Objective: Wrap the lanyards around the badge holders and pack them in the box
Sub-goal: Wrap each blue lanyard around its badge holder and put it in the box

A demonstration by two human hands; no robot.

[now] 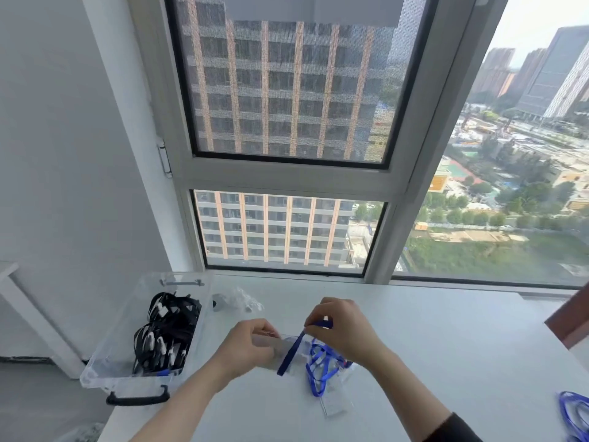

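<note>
Above the white table (430, 346), my left hand (247, 346) grips one end of a clear badge holder (280, 349). A blue lanyard (291, 352) runs slanting across the holder, and my right hand (341, 330) pinches its upper end. More loops of blue lanyard (322, 368) lie on the table under my right wrist, over another clear badge holder (334, 403). At the left stands the clear plastic box (105, 355) with several badge holders wrapped in black lanyards (169, 333) inside.
A black handle (137, 399) hangs at the box's near end. A crumpled clear plastic bag (239, 300) lies behind the box. More blue lanyards (575, 413) lie at the table's right edge. The window frame (287, 178) rises directly behind the table.
</note>
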